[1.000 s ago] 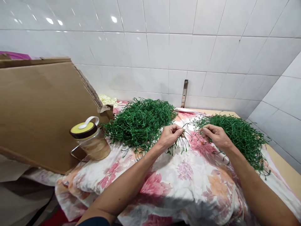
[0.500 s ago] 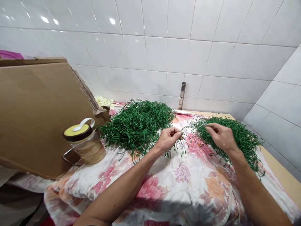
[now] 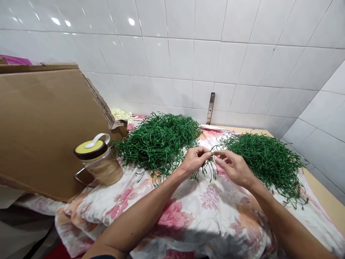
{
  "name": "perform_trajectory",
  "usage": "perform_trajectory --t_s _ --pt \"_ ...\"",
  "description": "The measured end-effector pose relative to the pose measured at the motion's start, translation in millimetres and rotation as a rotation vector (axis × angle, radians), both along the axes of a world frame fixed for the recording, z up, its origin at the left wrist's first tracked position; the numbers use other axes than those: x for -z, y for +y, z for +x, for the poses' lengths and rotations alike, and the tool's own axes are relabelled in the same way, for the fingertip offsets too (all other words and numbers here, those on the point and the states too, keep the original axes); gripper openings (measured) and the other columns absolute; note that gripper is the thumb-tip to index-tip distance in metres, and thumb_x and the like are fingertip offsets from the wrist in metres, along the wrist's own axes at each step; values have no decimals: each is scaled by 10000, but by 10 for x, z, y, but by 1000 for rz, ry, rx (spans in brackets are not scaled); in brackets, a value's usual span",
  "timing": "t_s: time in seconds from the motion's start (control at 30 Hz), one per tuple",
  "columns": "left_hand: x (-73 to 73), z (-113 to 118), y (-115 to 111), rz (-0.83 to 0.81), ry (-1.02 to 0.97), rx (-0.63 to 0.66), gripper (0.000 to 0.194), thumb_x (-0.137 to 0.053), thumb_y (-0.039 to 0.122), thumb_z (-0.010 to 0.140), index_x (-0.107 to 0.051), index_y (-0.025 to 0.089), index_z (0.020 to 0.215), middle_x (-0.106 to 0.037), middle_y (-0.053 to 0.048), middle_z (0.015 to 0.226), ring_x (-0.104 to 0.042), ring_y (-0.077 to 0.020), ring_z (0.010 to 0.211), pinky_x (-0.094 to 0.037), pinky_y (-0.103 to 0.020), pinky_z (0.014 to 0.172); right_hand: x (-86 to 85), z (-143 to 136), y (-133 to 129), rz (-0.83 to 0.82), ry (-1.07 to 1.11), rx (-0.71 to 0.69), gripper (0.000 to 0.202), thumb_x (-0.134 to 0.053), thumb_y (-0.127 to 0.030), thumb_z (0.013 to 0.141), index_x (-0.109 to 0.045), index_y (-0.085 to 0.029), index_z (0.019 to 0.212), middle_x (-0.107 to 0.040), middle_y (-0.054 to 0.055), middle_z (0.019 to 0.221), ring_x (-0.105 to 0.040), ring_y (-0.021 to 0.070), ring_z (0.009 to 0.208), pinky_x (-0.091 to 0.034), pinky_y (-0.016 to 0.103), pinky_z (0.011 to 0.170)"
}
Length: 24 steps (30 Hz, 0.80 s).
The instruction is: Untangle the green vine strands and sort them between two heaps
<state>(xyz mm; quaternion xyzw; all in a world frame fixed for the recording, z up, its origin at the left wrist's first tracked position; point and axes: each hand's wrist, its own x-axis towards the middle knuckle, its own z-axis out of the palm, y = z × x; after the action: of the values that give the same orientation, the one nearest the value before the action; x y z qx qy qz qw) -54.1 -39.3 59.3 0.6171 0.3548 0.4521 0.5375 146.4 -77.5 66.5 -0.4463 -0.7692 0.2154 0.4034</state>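
My left hand is closed in a pinch on a small bunch of thin green stems with bud-like tips, which hang below its fingers. My right hand meets it from the right. Its thumb and forefinger are at the top of the same bunch, pinched on a stem end by the left fingertips; the exact contact is partly hidden. Behind my left hand lies a large tangled heap of green stems. A second heap of green stems is spread to the right, beyond my right hand.
A floral cloth covers the table. To the left stand a clear jug with a yellow lid and a big cardboard box. Pale yellow pieces lie behind the box. A metal bracket is on the tiled wall.
My right hand has moved left, from the edge of the right heap to the bunch in my left hand. The left hand keeps its pinch, almost in place.
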Motion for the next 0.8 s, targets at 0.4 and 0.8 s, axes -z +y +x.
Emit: perform_trajectory --t_s 0.4,0.8 --pt "63 49 -20 74 4 10 326 -713 439 805 -616 141 712 -538 13 659 -436 -94 610 -345 -233 580 118 -83 50 135 -111 26 270 -500 -371 1034 -672 -203 909 -675 44 789 -582 179 700 -436 302 689" --pt "133 78 -1 133 49 -34 319 -697 423 836 -639 124 742 -588 -14 696 -499 -115 655 -387 -243 623 187 -167 45 102 -115 -16 336 -461 -358 1045 -473 -217 740 -523 -9 678 -460 145 614 -339 289 616"
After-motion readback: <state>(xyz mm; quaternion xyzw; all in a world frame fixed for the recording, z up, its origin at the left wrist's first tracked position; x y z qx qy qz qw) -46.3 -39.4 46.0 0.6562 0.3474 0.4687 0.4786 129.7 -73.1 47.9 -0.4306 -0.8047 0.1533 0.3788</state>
